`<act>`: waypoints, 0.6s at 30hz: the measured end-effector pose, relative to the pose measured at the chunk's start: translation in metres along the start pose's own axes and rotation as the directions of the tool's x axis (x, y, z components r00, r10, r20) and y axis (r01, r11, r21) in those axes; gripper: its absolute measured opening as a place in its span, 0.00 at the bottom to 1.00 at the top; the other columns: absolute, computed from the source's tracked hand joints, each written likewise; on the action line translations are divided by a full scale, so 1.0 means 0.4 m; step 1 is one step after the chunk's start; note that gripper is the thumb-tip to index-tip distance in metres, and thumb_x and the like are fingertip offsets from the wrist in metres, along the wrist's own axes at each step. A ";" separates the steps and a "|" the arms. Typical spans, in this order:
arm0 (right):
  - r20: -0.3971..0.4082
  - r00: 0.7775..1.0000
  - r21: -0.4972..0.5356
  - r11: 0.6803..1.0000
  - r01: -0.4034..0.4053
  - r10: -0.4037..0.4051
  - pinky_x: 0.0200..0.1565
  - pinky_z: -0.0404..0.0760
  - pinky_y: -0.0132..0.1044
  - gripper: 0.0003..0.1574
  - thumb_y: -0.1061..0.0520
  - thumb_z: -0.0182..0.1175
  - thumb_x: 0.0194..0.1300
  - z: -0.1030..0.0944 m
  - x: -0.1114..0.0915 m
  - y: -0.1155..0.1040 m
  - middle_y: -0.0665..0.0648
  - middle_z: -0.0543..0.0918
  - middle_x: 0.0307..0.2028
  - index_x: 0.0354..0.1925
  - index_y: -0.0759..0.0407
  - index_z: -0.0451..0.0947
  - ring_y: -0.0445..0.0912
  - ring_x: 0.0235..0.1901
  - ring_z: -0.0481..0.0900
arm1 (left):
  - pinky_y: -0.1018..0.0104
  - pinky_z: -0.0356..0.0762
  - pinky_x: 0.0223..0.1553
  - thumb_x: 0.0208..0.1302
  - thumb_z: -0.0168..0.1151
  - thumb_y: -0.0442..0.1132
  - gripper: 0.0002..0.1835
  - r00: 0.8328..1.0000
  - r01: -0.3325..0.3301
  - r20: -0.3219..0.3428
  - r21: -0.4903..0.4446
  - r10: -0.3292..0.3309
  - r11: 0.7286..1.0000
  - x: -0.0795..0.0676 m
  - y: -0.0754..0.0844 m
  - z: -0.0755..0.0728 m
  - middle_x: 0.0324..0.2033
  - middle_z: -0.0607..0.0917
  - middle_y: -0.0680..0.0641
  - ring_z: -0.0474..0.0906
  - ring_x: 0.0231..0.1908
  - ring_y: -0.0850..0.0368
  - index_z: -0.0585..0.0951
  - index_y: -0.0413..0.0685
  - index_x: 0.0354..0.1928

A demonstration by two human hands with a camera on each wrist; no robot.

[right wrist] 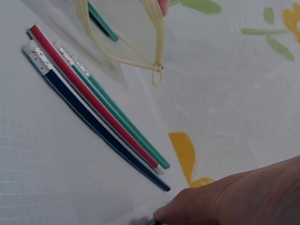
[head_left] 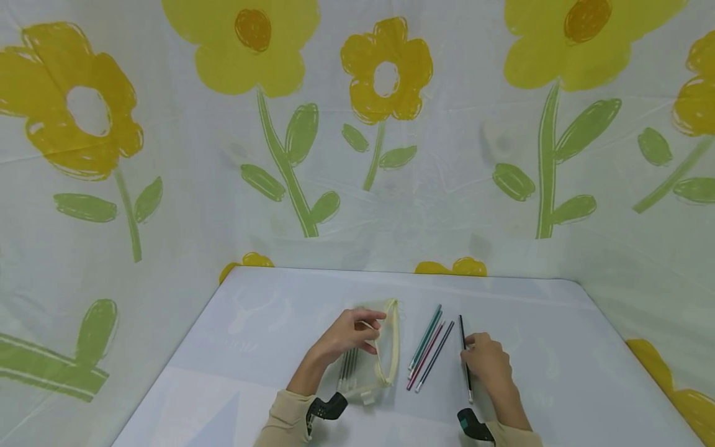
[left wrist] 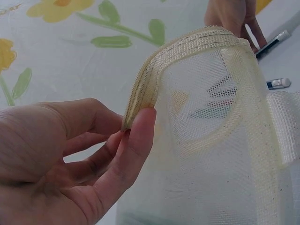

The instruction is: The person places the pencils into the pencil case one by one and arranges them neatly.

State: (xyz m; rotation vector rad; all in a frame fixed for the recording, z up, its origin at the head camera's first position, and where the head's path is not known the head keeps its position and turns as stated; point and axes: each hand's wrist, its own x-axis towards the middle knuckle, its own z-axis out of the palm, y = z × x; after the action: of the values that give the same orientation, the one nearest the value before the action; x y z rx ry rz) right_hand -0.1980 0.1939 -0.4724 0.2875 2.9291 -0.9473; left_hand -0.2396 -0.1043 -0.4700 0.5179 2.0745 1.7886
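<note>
My left hand (head_left: 347,334) pinches the zippered edge of a cream mesh pouch (left wrist: 201,183) between thumb and fingers, and the pouch's mouth gapes to the right. Pencils (head_left: 349,366) show dimly through its mesh. In the right wrist view, part of a green pencil (right wrist: 104,23) shows within the pouch's opening. My right hand (head_left: 488,361) holds a dark pencil (head_left: 466,369) against or just above the table; which one is unclear. Between the hands lie green pencils (head_left: 426,335), a red pencil (right wrist: 93,93) and a navy pencil (right wrist: 93,115), side by side, eraser ends toward me.
The white table (head_left: 251,323) reaches back to a flower-printed curtain (head_left: 436,205), which also hangs along both sides. A black wrist camera (head_left: 331,406) sits by my left wrist, another wrist camera (head_left: 473,425) by my right. A pale fabric tab (left wrist: 283,126) sticks out from the pouch.
</note>
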 end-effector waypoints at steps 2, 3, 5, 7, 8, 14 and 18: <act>0.016 1.000 0.002 1.000 -0.002 0.002 0.20 0.77 0.36 0.26 0.62 0.57 0.60 -0.005 0.004 -0.001 0.69 0.85 0.36 0.54 0.78 0.74 0.47 0.22 0.79 | 0.58 0.90 0.35 0.65 0.58 0.30 0.24 1.000 0.001 -0.003 0.002 -0.001 1.000 0.000 -0.001 0.000 0.41 0.77 0.44 0.79 0.35 0.57 0.74 0.34 0.63; 0.024 1.000 0.001 1.000 -0.004 0.004 0.20 0.77 0.37 0.26 0.62 0.57 0.60 -0.007 0.006 -0.001 0.69 0.85 0.36 0.54 0.78 0.74 0.47 0.23 0.79 | 0.58 0.90 0.35 0.65 0.58 0.30 0.24 1.000 0.003 -0.004 0.002 -0.003 1.000 0.000 0.000 0.000 0.41 0.77 0.44 0.79 0.34 0.57 0.74 0.34 0.63; 0.039 0.999 -0.005 1.000 -0.008 0.008 0.22 0.78 0.38 0.26 0.62 0.58 0.60 -0.012 0.011 -0.002 0.69 0.85 0.36 0.54 0.78 0.74 0.48 0.25 0.80 | 0.58 0.90 0.35 0.65 0.58 0.30 0.24 1.000 0.006 -0.008 0.003 -0.006 1.000 0.000 0.001 0.000 0.41 0.77 0.44 0.79 0.34 0.57 0.75 0.34 0.63; 0.057 0.998 -0.003 1.000 -0.020 0.020 0.24 0.79 0.39 0.26 0.61 0.58 0.61 -0.016 0.017 -0.001 0.70 0.85 0.38 0.54 0.77 0.75 0.50 0.29 0.80 | 0.58 0.90 0.35 0.64 0.58 0.29 0.24 1.000 0.007 -0.011 0.001 -0.007 1.000 0.000 0.001 0.001 0.41 0.78 0.44 0.79 0.34 0.57 0.75 0.34 0.63; 0.068 0.997 0.006 1.000 -0.026 0.026 0.25 0.80 0.39 0.26 0.61 0.58 0.61 -0.018 0.020 -0.001 0.70 0.84 0.39 0.55 0.77 0.74 0.50 0.29 0.81 | 0.58 0.90 0.35 0.64 0.58 0.29 0.23 1.000 0.007 -0.012 0.001 -0.007 1.000 0.000 0.001 0.001 0.41 0.78 0.45 0.79 0.34 0.57 0.75 0.34 0.63; 0.116 0.992 0.093 0.994 -0.065 0.054 0.27 0.87 0.40 0.28 0.61 0.56 0.63 -0.019 0.033 0.009 0.74 0.82 0.44 0.57 0.77 0.72 0.48 0.28 0.83 | 0.58 0.90 0.35 0.65 0.58 0.29 0.23 1.000 0.007 -0.008 0.001 -0.007 1.000 0.000 -0.001 0.001 0.41 0.78 0.44 0.79 0.35 0.54 0.75 0.34 0.63; 0.116 0.991 0.148 0.986 -0.079 0.062 0.29 0.88 0.41 0.28 0.61 0.54 0.64 -0.025 0.038 0.006 0.77 0.80 0.47 0.59 0.77 0.71 0.48 0.27 0.84 | 0.58 0.90 0.35 0.65 0.58 0.30 0.23 1.000 0.007 -0.011 0.006 -0.007 1.000 -0.005 0.003 0.000 0.41 0.78 0.44 0.79 0.37 0.51 0.75 0.35 0.63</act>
State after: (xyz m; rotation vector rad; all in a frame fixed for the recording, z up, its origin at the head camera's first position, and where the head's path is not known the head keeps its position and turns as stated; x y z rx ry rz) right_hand -0.2123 0.2042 -0.4672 0.3320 2.7324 -1.1403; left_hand -0.2378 -0.1049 -0.4689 0.5026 2.0871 1.7863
